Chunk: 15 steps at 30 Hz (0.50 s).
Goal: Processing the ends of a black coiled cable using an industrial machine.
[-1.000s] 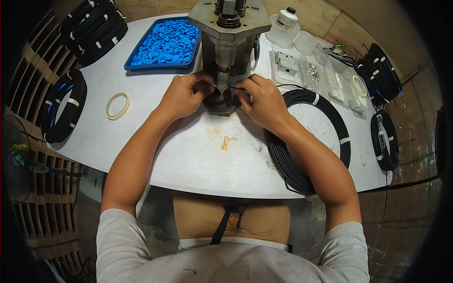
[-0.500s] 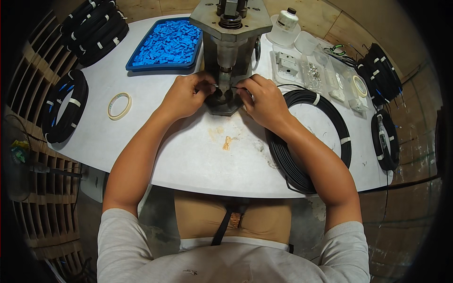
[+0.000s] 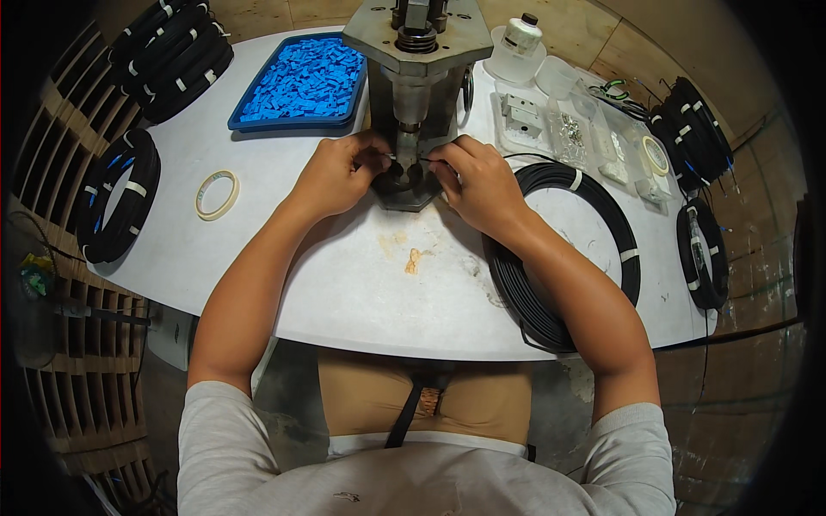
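Observation:
A metal bench press [image 3: 411, 86] stands at the far middle of the white table, its ram above a small base. My left hand [image 3: 342, 176] is at the left of the ram, thumb and fingers pinched round something small whose kind is hidden. On the other side, my right hand [image 3: 473, 176] pinches the thin black cable [image 3: 519, 156], with its dark end pointing toward the ram. That cable appears to come from the large black cable coil [image 3: 621, 224] under my right forearm. Exactly what lies beneath the ram is too dark to make out.
A blue tray [image 3: 292, 125] of small blue pieces sits behind my left hand. A tape roll [image 3: 200, 196] and black coils [image 3: 144, 193] lie to the left. Clear boxes [image 3: 568, 142] of small parts, a white bottle [image 3: 522, 36] and more coils [image 3: 704, 258] stand at the right.
Both hands hold nearly the same pose beside the press. The whole view has shifted very slightly; nothing has visibly been taken up or let go.

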Available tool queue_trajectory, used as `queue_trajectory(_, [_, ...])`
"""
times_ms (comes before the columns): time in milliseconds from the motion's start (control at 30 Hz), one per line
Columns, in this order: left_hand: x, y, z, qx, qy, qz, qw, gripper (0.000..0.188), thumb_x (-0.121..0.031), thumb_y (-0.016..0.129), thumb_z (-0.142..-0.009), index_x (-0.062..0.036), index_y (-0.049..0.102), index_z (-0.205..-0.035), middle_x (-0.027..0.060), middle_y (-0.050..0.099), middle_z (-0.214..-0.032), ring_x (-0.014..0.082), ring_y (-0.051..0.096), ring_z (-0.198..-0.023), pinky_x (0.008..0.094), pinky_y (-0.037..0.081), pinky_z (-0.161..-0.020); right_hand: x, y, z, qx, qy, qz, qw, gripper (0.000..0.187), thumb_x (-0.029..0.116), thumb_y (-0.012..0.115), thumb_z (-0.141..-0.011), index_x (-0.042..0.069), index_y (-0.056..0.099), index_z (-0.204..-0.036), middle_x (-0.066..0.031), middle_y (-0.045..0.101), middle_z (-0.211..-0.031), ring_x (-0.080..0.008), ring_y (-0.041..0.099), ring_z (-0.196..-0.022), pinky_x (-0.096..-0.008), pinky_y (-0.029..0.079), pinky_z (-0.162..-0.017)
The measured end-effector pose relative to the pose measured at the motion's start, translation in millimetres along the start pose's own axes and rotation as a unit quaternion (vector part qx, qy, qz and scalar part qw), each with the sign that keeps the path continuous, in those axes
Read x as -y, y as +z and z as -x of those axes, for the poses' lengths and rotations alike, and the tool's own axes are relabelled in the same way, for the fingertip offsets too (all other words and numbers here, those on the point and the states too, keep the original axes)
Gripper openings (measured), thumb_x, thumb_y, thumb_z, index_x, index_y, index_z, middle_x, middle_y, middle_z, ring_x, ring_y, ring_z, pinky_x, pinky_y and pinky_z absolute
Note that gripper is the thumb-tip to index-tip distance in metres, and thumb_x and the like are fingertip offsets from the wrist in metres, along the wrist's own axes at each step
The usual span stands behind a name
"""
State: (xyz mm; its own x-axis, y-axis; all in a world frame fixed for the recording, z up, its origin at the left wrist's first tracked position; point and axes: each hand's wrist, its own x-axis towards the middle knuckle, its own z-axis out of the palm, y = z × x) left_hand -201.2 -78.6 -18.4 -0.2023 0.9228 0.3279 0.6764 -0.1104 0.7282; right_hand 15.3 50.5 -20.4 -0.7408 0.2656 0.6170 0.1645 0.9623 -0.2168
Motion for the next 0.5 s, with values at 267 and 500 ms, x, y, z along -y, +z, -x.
queue_trajectory(267, [-0.2, -0.4, -0.4, 0.006, -0.003, -0.009, 1.0, 0.017, -0.001, 0.062, -0.095, -0.0003, 0.073, -0.107, 0.016, 0.079, -0.094, 0.0274, 0.077, -0.091, 0.0357, 0.058, -0.087, 0.5, -0.6, -0.2, -0.001, 0.003, -0.002, 1.0, 0.013, 0.008, 0.075, -0.091, 0.006, 0.073, -0.103, -0.0132, 0.069, -0.095, -0.0368, 0.068, -0.082, -0.0444, 0.055, -0.076])
queue_trajectory(500, [0.3, -0.5, 0.1, 0.004, -0.007, 0.007, 1.0, 0.019, 0.0, 0.059, -0.094, 0.0004, 0.073, -0.108, 0.0162, 0.079, -0.095, 0.0272, 0.077, -0.092, 0.0358, 0.058, -0.088, -0.5, 1.0, -0.3, 0.001, -0.001, 0.001, 1.0, 0.013, 0.009, 0.075, -0.091, 0.006, 0.073, -0.103, -0.0126, 0.07, -0.096, -0.0366, 0.068, -0.082, -0.0445, 0.055, -0.076])
